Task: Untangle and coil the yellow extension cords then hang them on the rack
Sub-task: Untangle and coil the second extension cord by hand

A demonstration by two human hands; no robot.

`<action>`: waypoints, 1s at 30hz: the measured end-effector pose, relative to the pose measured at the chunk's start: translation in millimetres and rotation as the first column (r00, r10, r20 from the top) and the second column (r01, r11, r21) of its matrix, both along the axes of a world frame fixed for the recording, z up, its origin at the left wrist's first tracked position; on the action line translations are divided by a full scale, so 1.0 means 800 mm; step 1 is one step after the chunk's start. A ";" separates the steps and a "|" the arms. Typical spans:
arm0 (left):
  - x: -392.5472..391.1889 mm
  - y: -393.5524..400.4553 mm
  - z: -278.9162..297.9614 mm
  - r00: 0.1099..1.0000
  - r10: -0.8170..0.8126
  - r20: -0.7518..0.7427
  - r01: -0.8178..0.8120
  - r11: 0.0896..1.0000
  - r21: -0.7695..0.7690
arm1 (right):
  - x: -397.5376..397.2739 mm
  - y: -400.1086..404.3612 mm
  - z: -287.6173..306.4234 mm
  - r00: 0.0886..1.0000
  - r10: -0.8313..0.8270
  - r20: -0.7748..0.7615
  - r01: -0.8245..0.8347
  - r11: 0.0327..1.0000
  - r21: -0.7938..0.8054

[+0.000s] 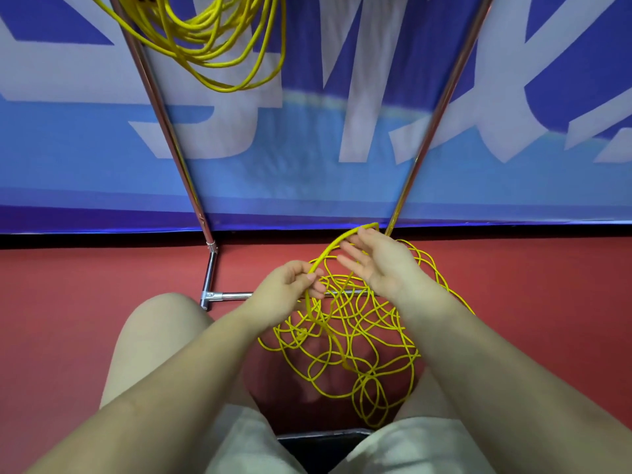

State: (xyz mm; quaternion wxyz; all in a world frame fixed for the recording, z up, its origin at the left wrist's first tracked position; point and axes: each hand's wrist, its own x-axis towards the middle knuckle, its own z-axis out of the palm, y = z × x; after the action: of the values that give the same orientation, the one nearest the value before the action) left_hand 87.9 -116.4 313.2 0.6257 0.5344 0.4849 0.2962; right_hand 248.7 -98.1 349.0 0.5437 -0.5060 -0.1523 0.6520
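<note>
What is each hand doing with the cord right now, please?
Left hand: pinching the yellow cord.
Right hand: open, fingers straight, cord arching over it.

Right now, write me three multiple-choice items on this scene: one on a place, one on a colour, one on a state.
1. Where is the coiled cord?
A. hanging on the rack
B. on a knee
C. under the stool

2. What colour is the floor?
A. green
B. red
C. grey

3. How is the right hand?
A. fist
B. open
C. out of view

Key: 1 A, its loops hang high by the left pole. 2 B, red lies around the tangled cord. 3 B, its fingers are straight, while the left hand pinches a strand.
</note>
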 end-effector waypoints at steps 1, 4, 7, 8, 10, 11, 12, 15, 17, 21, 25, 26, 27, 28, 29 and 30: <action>0.001 0.002 0.002 0.998 0.061 0.033 -0.060 0.998 -0.020 | -0.001 -0.007 -0.007 0.985 0.122 0.125 -0.122 0.993 -0.010; -0.001 0.011 0.006 0.950 0.262 0.171 -0.236 0.959 -0.158 | -0.011 -0.036 -0.032 0.695 0.415 0.588 -0.442 0.891 -0.106; -0.002 0.018 0.012 0.868 0.401 0.293 -0.314 0.900 -0.303 | -0.017 -0.055 -0.061 0.550 0.376 0.746 -0.506 0.860 -0.060; -0.001 0.020 0.014 0.845 0.428 0.322 -0.321 0.886 -0.334 | -0.018 -0.057 -0.067 0.524 0.343 0.780 -0.507 0.861 -0.037; -0.001 0.023 0.017 0.808 0.468 0.358 -0.330 0.863 -0.382 | -0.019 -0.058 -0.070 0.418 0.269 0.868 -0.512 0.859 -0.020; -0.002 0.025 0.018 0.791 0.485 0.372 -0.334 0.853 -0.402 | -0.019 -0.058 -0.071 0.374 0.241 0.895 -0.518 0.855 -0.014; -0.002 0.027 0.019 0.772 0.503 0.389 -0.336 0.842 -0.422 | -0.019 -0.058 -0.071 0.355 0.216 0.910 -0.518 0.855 -0.001; -0.003 0.033 0.025 0.694 0.550 0.466 -0.320 0.814 -0.484 | -0.022 -0.054 -0.063 0.406 0.132 0.904 -0.461 0.884 0.078; -0.003 0.033 0.028 0.681 0.530 0.506 -0.280 0.827 -0.488 | -0.027 -0.048 -0.054 0.491 0.115 0.863 -0.411 0.905 0.114; 0.002 0.011 0.003 0.924 0.267 0.273 -0.178 0.933 -0.312 | -0.034 -0.028 -0.025 0.880 0.017 0.475 -0.079 0.991 0.109; 0.008 -0.011 -0.024 0.998 0.042 0.043 -0.038 0.995 -0.088 | -0.020 -0.005 0.009 0.991 -0.104 0.089 0.105 0.995 -0.003; 0.009 -0.011 -0.023 0.998 0.035 0.051 -0.032 0.997 -0.069 | -0.017 0.000 0.015 0.991 -0.123 0.050 0.124 0.992 -0.020; 0.010 -0.010 -0.020 0.997 0.035 0.064 -0.032 0.998 -0.060 | -0.014 0.003 0.018 0.990 -0.135 0.030 0.136 0.990 -0.027; 0.011 -0.007 -0.017 0.997 0.040 0.060 -0.037 0.998 -0.052 | -0.012 0.006 0.020 0.990 -0.140 0.024 0.140 0.990 -0.025; 0.013 -0.005 -0.014 0.998 0.048 0.041 -0.046 0.998 -0.045 | -0.011 0.006 0.021 0.991 -0.128 0.026 0.128 0.992 -0.015; 0.015 -0.003 -0.011 0.998 0.062 0.028 -0.061 0.997 -0.043 | -0.011 0.004 0.020 0.995 -0.090 0.040 0.091 0.996 -0.007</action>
State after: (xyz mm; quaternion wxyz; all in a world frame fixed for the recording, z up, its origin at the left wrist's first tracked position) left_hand 99.5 -119.2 304.8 0.6346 0.5015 0.4981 0.3126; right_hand 240.3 -94.9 364.9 0.5674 -0.5277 -0.1372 0.6171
